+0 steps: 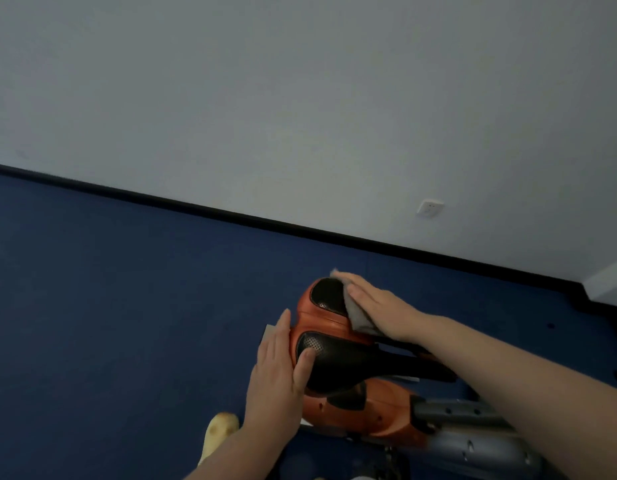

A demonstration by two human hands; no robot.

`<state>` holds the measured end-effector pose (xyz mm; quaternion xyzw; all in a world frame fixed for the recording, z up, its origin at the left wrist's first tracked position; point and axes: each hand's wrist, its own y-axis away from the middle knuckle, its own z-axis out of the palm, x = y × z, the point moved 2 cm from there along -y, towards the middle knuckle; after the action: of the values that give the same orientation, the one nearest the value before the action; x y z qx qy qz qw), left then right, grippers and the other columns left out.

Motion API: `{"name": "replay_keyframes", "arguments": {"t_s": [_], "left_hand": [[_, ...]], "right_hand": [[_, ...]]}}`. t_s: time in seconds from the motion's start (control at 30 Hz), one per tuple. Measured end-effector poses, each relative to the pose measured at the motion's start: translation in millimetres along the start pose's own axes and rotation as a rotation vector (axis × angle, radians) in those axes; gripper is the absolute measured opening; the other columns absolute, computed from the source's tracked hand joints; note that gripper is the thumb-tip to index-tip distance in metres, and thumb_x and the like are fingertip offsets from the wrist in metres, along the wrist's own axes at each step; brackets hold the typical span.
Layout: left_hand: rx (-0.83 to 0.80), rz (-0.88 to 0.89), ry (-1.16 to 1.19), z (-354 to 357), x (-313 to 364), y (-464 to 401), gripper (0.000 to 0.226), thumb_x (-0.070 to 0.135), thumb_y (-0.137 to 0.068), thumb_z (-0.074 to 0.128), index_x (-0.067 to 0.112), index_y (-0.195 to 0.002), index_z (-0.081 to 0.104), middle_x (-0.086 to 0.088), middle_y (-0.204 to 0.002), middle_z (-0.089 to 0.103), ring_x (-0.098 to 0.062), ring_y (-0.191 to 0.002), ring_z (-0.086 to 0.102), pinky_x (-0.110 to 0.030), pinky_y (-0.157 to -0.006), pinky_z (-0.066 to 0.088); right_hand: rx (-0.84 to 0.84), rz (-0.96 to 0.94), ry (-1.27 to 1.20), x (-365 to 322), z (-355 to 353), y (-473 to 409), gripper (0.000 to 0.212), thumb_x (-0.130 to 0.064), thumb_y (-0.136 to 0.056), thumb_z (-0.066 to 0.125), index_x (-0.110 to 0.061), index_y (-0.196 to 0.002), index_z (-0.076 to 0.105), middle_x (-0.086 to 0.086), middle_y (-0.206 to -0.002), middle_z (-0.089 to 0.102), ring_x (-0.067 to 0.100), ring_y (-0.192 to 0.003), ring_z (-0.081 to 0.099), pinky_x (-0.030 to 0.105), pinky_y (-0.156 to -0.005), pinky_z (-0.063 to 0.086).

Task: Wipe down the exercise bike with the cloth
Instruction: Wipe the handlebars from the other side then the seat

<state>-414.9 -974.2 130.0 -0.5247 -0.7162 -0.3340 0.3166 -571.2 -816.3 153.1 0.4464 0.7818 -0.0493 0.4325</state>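
Your right hand [376,306] lies flat, fingers straight and together, pressing the grey cloth [357,315] onto the far lobe of the saddle [329,332], so the whole palm spreads pressure across the fabric instead of bunching it. The cloth is trapped between that palm and the orange-and-black seat, with one corner poking out beyond the fingertips toward the wall [300,98].

Your left hand [281,372] is also laid flat, with nothing gripped: the fingers run along the near side of the saddle and the thumb rests on the perforated black pad. It looks placed there to brace the seat while the other hand rubs (a saddle on a post tends to twist under a sideways push). The two hands sit apart, one on each lobe.

The exercise bike [369,410] stands just below you on the blue floor [109,289], its orange body and grey frame tube [473,415] running off to the lower right. A pale foot or slipper [218,434] shows by your left forearm.

No brand, label or writing is legible anywhere on the bike; the only marked fitting is a blank white wall socket [430,207].
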Motion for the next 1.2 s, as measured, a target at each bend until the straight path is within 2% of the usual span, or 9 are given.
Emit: {"name": "replay_keyframes", "arguments": {"t_s": [0.17,0.3,0.37,0.5,0.6,0.7,0.8,1.03,1.2], "left_hand": [[0.007,0.056,-0.008,0.4,-4.2,-3.7,0.053,0.068,-0.09,0.016,0.056,-0.137,-0.006,0.02,-0.159,0.011,-0.004,-0.147,0.006,-0.04,-0.118,0.023],[0.015,0.215,-0.11,-8.9,-5.5,-12.6,0.066,0.075,-0.087,0.008,0.043,-0.145,0.005,0.022,-0.158,0.007,0.002,-0.146,0.002,-0.024,-0.119,0.009],[0.007,0.312,-0.114,-15.2,-1.2,-24.1,0.069,0.073,-0.089,0.002,0.039,-0.148,0.011,0.022,-0.157,0.01,0.003,-0.146,0.004,-0.023,-0.118,0.008],[-0.096,0.351,-0.013,-18.1,13.8,-48.2,0.058,0.07,-0.091,0.004,0.047,-0.143,0.012,0.024,-0.154,0.014,0.012,-0.141,0.009,-0.016,-0.115,0.01],[-0.156,0.332,0.002,-19.2,17.2,-59.9,0.055,0.066,-0.089,0.007,0.047,-0.14,0.012,0.024,-0.153,0.015,0.021,-0.136,0.006,-0.007,-0.111,0.006],[-0.221,0.368,-0.015,-21.8,13.1,-67.5,0.061,0.067,-0.088,0.007,0.042,-0.143,0.012,0.023,-0.154,0.014,0.019,-0.137,0.006,-0.006,-0.111,0.005],[-0.258,0.417,-0.043,-24.3,10.9,-77.7,0.063,0.069,-0.088,0.008,0.04,-0.145,0.014,0.024,-0.153,0.015,0.02,-0.136,0.007,-0.007,-0.111,0.007],[-0.393,0.608,-0.219,-19.6,37.8,-113.3,0.066,0.054,-0.094,0.015,0.022,-0.145,0.041,0.012,-0.151,0.034,-0.004,-0.143,0.023,-0.022,-0.118,0.013],[-0.427,0.637,-0.16,-9.2,48.5,-128.5,0.058,0.051,-0.095,0.017,0.026,-0.123,0.061,0.01,-0.125,0.06,-0.001,-0.116,0.046,-0.019,-0.101,0.031]], "right_hand": [[0.272,0.085,0.299,-40.5,25.1,-16.3,0.039,-0.047,-0.102,0.016,-0.047,-0.131,0.042,-0.009,-0.135,0.052,0.019,-0.119,0.052,0.04,-0.097,0.042],[0.417,-0.015,0.554,-37.2,43.8,24.3,0.05,-0.052,-0.097,0.007,-0.047,-0.146,0.013,-0.011,-0.148,0.035,0.016,-0.132,0.037,0.042,-0.106,0.034],[0.374,0.059,0.576,-19.5,36.7,43.3,0.054,-0.052,-0.096,0.006,-0.042,-0.149,0.005,-0.007,-0.144,0.04,0.017,-0.121,0.048,0.037,-0.091,0.043],[0.306,0.397,0.498,-12.0,20.9,24.6,0.034,-0.04,-0.102,0.02,-0.028,-0.128,0.038,0.002,-0.12,0.06,0.026,-0.099,0.059,0.036,-0.07,0.039],[0.401,0.544,0.469,-38.4,29.8,-4.7,0.036,-0.037,-0.101,0.022,-0.025,-0.123,0.048,0.004,-0.118,0.062,0.028,-0.103,0.059,0.039,-0.074,0.035],[0.619,0.365,0.5,-54.7,54.8,11.2,0.049,-0.046,-0.099,0.012,-0.036,-0.138,0.041,-0.003,-0.13,0.056,0.021,-0.115,0.053,0.039,-0.092,0.037],[0.578,0.284,0.525,-44.8,57.5,53.4,0.053,-0.049,-0.098,0.014,-0.038,-0.145,0.034,-0.006,-0.139,0.05,0.017,-0.126,0.047,0.037,-0.106,0.034],[0.41,0.678,0.637,-25.7,27.2,66.8,0.048,-0.041,-0.1,0.012,-0.029,-0.128,0.049,-0.001,-0.128,0.056,0.024,-0.118,0.049,0.044,-0.11,0.023],[0.506,0.609,0.539,-60.3,72.4,65.7,0.068,-0.051,-0.094,-0.002,-0.022,-0.155,0.009,0.004,-0.161,0.017,0.022,-0.148,0.008,0.043,-0.121,0.0]]}}
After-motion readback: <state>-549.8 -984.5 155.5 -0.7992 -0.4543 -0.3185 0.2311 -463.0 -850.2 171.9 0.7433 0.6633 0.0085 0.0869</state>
